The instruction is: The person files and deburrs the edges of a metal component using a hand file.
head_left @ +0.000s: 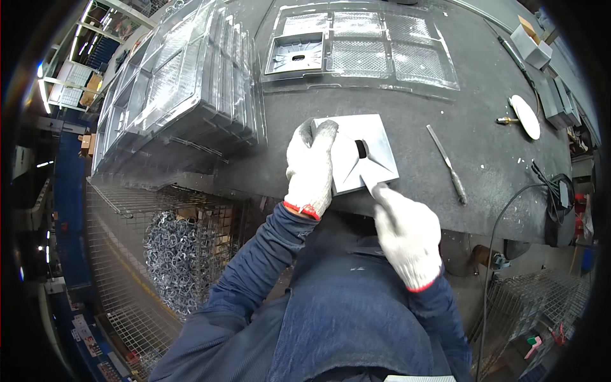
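Note:
A square light-grey cast part (pixel 377 137) with a dark slot in its sloped middle is tilted up at the near edge of the worktable. My left hand (pixel 310 162), in a white glove with grey fingertips and a red cuff, grips its left side with thumb and fingers. My gloved right hand (pixel 407 232) is closed at the part's near edge. From its fingers a thin pale blade-like tool (pixel 368 181) reaches up to the part's sloped face; its handle is hidden in the glove. To the right lies a flat file (pixel 447 164) with a worn grip.
A clear compartment tray (pixel 425 89) at the back carries one similar grey part (pixel 296 56). Stacked clear trays (pixel 184 95) stand at the left. A white disc (pixel 525 118) and a coiled black cable (pixel 560 194) lie right. Below left, a wire basket (pixel 127 254) contains metal rings (pixel 175 261).

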The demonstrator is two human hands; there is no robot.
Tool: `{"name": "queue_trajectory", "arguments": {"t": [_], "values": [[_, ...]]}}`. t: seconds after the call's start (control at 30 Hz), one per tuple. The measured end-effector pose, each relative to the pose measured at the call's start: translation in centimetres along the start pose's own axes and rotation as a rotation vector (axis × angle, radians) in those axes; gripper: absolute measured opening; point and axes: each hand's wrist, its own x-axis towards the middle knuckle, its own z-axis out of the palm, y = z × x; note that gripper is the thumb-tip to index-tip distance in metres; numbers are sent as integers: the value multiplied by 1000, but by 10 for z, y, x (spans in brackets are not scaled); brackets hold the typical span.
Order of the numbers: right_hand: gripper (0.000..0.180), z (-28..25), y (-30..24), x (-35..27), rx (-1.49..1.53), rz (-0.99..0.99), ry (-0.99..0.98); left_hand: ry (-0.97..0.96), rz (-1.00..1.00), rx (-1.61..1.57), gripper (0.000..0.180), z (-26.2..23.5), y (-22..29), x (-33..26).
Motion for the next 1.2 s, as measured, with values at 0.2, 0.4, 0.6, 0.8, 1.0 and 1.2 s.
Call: {"name": "queue_trajectory", "arguments": {"t": [0.2, 0.4, 0.6, 0.8, 1.0, 1.2], "values": [[31, 20, 17, 16, 90, -23, 362, -84, -9, 95, 65, 10, 16, -8], [33, -10, 4, 7, -19, 24, -79, -32, 17, 69, 78, 7, 11, -14], [37, 13, 23, 22, -109, -91, 138, -102, 36, 115, 78, 12, 14, -5], [41, -14, 28, -22, 32, -35, 151, -149, -12, 128, 69, 7, 22, 6], [46, -20, 61, 18, 597, 375, 551, -685, 117, 404, 54, 15, 64, 31], [41, -7, 56, 67, 538, 159, 299, -974, 127, 497, 56, 33, 86, 37]]}}
